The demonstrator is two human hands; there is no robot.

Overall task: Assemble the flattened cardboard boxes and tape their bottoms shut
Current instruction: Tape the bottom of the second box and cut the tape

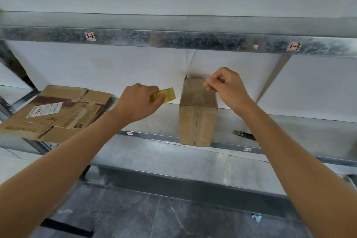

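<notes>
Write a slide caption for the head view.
Left hand holds a tape roll; right hand pinches the tape strip over a cardboard box on a shelf.

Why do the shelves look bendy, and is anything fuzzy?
Head view: the wide lens bows the top shelf rail. Head view: the light is soft and even, with a faint sheen on the lower shelf. Head view: the clear tape pinched by the right hand over the box barely shows. The left hand and its roll look slightly soft.
</notes>
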